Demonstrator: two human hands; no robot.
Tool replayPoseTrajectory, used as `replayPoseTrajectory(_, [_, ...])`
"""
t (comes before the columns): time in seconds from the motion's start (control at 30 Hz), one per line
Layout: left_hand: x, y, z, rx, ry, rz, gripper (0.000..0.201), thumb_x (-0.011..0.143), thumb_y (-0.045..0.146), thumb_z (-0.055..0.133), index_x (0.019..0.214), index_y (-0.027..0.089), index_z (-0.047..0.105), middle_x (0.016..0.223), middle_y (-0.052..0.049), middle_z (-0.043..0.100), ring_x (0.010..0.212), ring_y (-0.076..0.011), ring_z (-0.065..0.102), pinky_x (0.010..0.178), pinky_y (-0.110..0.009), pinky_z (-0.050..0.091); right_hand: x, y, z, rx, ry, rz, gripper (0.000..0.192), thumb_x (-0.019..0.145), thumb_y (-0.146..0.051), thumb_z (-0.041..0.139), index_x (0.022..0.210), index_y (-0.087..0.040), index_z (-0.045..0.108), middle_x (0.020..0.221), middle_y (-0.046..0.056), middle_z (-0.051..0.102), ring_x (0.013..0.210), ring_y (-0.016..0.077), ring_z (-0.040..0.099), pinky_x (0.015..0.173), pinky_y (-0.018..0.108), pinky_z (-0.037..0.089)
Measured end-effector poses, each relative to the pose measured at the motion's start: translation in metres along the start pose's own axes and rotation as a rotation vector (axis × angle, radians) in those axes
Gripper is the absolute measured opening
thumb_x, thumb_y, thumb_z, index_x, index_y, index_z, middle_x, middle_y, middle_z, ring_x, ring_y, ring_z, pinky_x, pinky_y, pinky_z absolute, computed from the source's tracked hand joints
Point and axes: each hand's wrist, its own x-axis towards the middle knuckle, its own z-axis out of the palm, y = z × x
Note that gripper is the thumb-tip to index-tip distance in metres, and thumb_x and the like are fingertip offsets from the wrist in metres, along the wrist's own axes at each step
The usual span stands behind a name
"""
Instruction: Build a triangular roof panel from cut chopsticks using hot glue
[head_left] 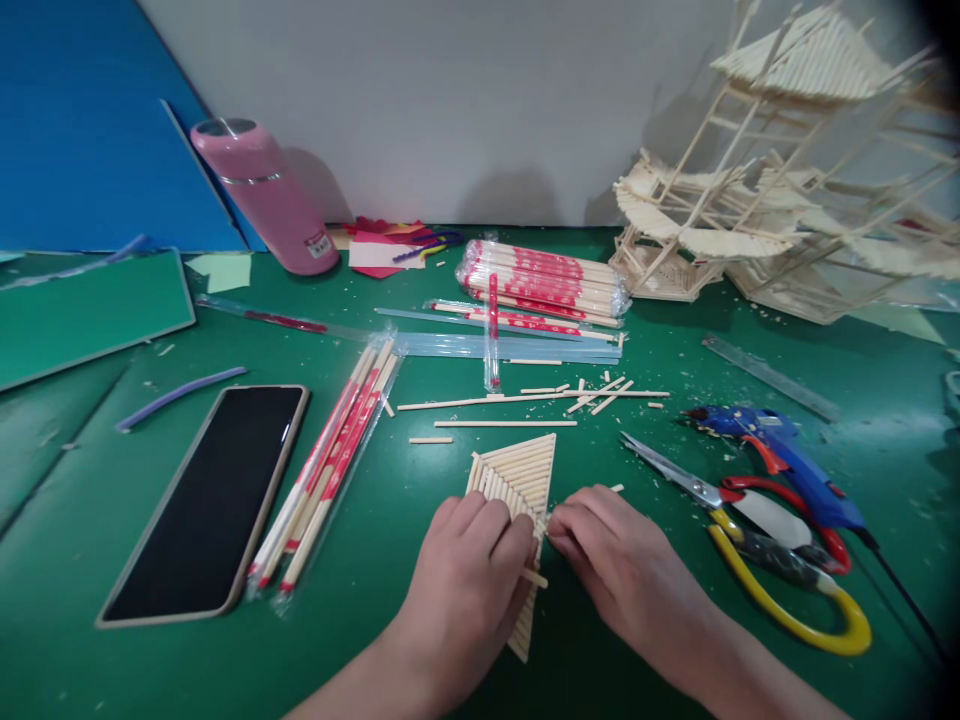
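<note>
My left hand is closed over a small panel of wooden sticks, glued side by side in slanting rows, and hides its middle. A short stick pokes out beneath those fingers. At the panel's right edge my right hand makes a pinch, its fingertips close to or touching the sticks; what they hold is hidden. Just beyond the hands lie loose sticks and cut pieces. Scissors with yellow and red handles and a blue glue gun rest to the right.
A phone and wrapped chopsticks lie at left. Behind are a pink bottle, a chopstick bundle and clear bluish glue sticks. A stick-built pavilion model stands back right. The glue gun's cord runs off right.
</note>
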Motion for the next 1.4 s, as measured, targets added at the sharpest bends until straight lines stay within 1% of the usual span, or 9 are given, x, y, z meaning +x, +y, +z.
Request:
replayPoseTrajectory(0.2, [0.000, 0.000, 0.000, 0.001, 0.013, 0.003, 0.018, 0.085, 0.015, 0.040, 0.085, 0.017, 0.058, 0.071, -0.004, 0.054, 0.065, -0.0196, 0.042, 0.058, -0.032, 0.029, 0.004, 0.001, -0.005, -0.038, -0.054, -0.033, 0.018, 0.091, -0.015, 0.033, 0.083, -0.020, 0.049, 0.081, 0.002, 0.051, 0.074, 0.0174, 0.043, 0.069, 0.035, 0.038])
replayPoseTrajectory(0.33, [-0.002, -0.001, 0.000, 0.004, 0.019, 0.000, 0.018, 0.084, 0.014, 0.041, 0.085, 0.017, 0.059, 0.070, -0.003, 0.053, 0.065, -0.0193, 0.042, 0.057, -0.032, 0.029, 0.004, 0.001, -0.007, -0.038, -0.073, -0.045, 0.018, 0.090, -0.015, 0.034, 0.083, -0.020, 0.050, 0.081, 0.003, 0.051, 0.075, 0.0176, 0.044, 0.070, 0.034, 0.038])
replayPoseTrajectory(0.63, [0.001, 0.001, -0.001, 0.022, 0.017, 0.001, 0.018, 0.084, 0.013, 0.041, 0.083, 0.017, 0.059, 0.070, -0.003, 0.054, 0.065, -0.0190, 0.042, 0.058, -0.032, 0.029, 0.007, 0.004, -0.009, -0.013, -0.064, -0.074, 0.018, 0.090, -0.015, 0.036, 0.086, -0.019, 0.053, 0.082, 0.003, 0.053, 0.077, 0.0172, 0.045, 0.073, 0.033, 0.039])
replayPoseTrajectory(0.87, [0.001, 0.000, -0.001, 0.018, 0.029, 0.003, 0.019, 0.083, 0.013, 0.041, 0.084, 0.017, 0.059, 0.071, -0.003, 0.055, 0.066, -0.0190, 0.043, 0.058, -0.032, 0.030, 0.006, 0.007, -0.007, 0.013, -0.010, -0.093, 0.019, 0.091, -0.019, 0.035, 0.087, -0.020, 0.054, 0.084, 0.003, 0.055, 0.078, 0.0157, 0.049, 0.071, 0.030, 0.039])
replayPoseTrajectory(1.0, [0.000, 0.000, -0.001, 0.016, 0.029, 0.004, 0.019, 0.084, 0.013, 0.041, 0.086, 0.018, 0.059, 0.071, -0.003, 0.055, 0.067, -0.0189, 0.044, 0.059, -0.031, 0.030, 0.004, 0.010, -0.006, 0.047, 0.054, -0.057, 0.012, 0.090, -0.022, 0.040, 0.087, -0.020, 0.051, 0.081, 0.001, 0.054, 0.073, 0.0141, 0.050, 0.065, 0.027, 0.039])
replayPoseTrajectory(1.1, [0.000, 0.000, -0.002, 0.018, 0.023, 0.011, 0.019, 0.084, 0.012, 0.040, 0.086, 0.017, 0.058, 0.071, -0.004, 0.055, 0.067, -0.0189, 0.044, 0.059, -0.031, 0.030, 0.003, 0.011, -0.008, 0.092, 0.070, -0.016, 0.005, 0.088, -0.022, 0.045, 0.087, -0.020, 0.050, 0.079, 0.001, 0.053, 0.071, 0.0135, 0.050, 0.063, 0.026, 0.039])
replayPoseTrajectory(1.17, [0.001, 0.000, -0.003, 0.024, 0.018, 0.018, 0.019, 0.083, 0.011, 0.039, 0.086, 0.017, 0.057, 0.071, -0.004, 0.055, 0.066, -0.0188, 0.043, 0.058, -0.031, 0.029, 0.001, 0.013, -0.009, 0.136, 0.065, -0.002, 0.004, 0.087, -0.022, 0.046, 0.088, -0.021, 0.050, 0.080, 0.001, 0.054, 0.072, 0.0137, 0.051, 0.063, 0.026, 0.040])
replayPoseTrajectory(1.27, [0.000, -0.001, -0.003, 0.035, 0.029, 0.038, 0.020, 0.083, 0.010, 0.038, 0.089, 0.017, 0.056, 0.071, -0.004, 0.053, 0.066, -0.0188, 0.042, 0.057, -0.031, 0.029, -0.003, 0.014, -0.011, 0.185, 0.075, -0.005, 0.008, 0.087, -0.021, 0.047, 0.094, -0.021, 0.051, 0.085, 0.003, 0.055, 0.075, 0.0144, 0.052, 0.065, 0.027, 0.042])
replayPoseTrajectory(1.4, [-0.002, -0.001, -0.003, 0.050, 0.052, 0.113, 0.023, 0.082, 0.011, 0.038, 0.097, 0.017, 0.055, 0.073, -0.004, 0.053, 0.066, -0.0188, 0.041, 0.057, -0.031, 0.029, -0.009, 0.014, -0.010, 0.201, 0.117, 0.004, 0.012, 0.086, -0.018, 0.046, 0.097, -0.020, 0.051, 0.090, 0.004, 0.056, 0.082, 0.0158, 0.053, 0.070, 0.029, 0.043])
